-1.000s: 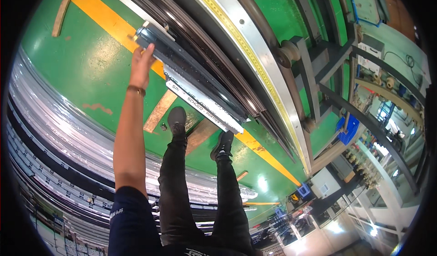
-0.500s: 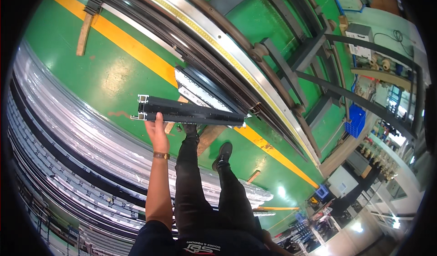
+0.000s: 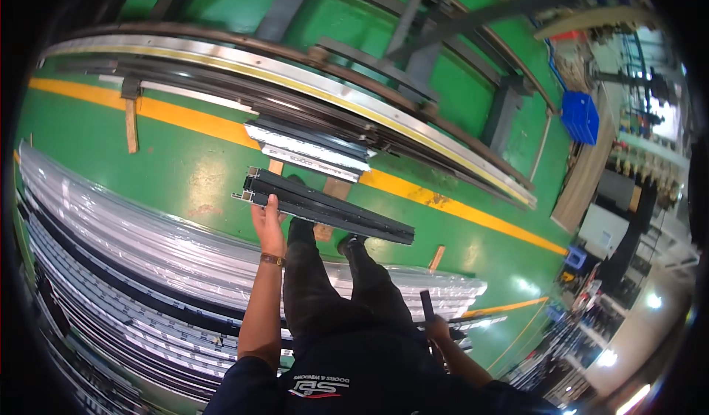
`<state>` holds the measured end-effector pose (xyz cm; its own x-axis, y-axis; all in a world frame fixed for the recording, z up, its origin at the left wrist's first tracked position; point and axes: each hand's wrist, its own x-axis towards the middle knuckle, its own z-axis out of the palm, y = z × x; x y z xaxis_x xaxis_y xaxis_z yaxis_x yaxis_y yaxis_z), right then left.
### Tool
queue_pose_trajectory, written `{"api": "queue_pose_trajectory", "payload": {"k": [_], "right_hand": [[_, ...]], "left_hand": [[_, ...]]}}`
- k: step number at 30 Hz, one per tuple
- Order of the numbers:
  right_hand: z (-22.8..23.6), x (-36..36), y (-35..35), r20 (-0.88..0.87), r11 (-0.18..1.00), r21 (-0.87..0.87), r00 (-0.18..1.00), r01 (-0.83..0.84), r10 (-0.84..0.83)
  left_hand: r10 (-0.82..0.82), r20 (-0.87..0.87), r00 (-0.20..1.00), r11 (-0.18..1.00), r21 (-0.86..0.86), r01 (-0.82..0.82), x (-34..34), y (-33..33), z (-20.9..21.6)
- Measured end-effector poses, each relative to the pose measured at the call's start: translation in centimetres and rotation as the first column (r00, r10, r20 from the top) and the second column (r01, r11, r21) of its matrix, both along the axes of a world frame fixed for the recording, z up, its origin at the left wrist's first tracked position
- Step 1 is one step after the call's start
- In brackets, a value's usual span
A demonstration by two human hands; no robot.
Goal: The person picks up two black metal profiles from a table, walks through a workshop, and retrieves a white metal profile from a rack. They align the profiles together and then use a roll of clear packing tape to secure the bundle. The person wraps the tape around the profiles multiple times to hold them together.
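Note:
My left hand is closed around one end of a black metal frame profile, thumb on top and fingers beneath. The hollow silver cut end shows just beyond my hand, and the length slopes down to the right, above my shoes. At my right side, low in view, my right hand is closed on a dark flat strip that sticks up past the fingers; its exact kind is unclear. Ahead of me, profile pieces with white printed film lie across wooden blocks on the floor.
Long plastic-wrapped profiles are stacked at left and behind my legs. A steel rack with a yellow measuring strip runs across the far side. A yellow line crosses the green floor. A blue crate stands at right.
My view has turned, so the rack now lies more level. The held profile has swung its far end downward to the right. My right hand and its dark strip have come into sight.

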<state>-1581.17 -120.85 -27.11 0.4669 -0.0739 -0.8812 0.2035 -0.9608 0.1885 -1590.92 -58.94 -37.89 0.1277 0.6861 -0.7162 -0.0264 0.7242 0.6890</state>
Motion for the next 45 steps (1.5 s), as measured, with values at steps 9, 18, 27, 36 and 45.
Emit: {"api": "queue_pose_trajectory", "payload": {"k": [9,18,27,36,45], "right_hand": [[0.5,8.2,5.0,0.35,0.844,0.472,0.825,0.255,-0.445],[1.7,14.4,4.7,0.033,0.77,0.627,0.984,0.118,-0.177],[-1.5,11.8,10.9,-0.418,0.674,0.492,0.829,0.551,-0.372],[-1.2,7.1,20.3,-0.142,0.744,0.558,0.926,0.367,-0.351],[-6.4,9.9,14.4,-0.042,0.8,0.407,0.884,0.441,-0.466]], "left_hand": [[-0.193,0.087,0.977,0.979,-0.05,0.197,5.3,-15.7,2.8],[-0.306,0.164,0.938,0.929,-0.165,0.332,9.0,-23.7,5.5],[-0.226,0.227,0.947,0.904,-0.313,0.29,5.1,-17.1,2.5],[-0.182,0.308,0.934,0.862,-0.408,0.303,3.5,-7.6,-5.3],[-0.003,0.196,0.981,0.848,-0.518,0.107,13.7,-4.4,-23.7]]}}
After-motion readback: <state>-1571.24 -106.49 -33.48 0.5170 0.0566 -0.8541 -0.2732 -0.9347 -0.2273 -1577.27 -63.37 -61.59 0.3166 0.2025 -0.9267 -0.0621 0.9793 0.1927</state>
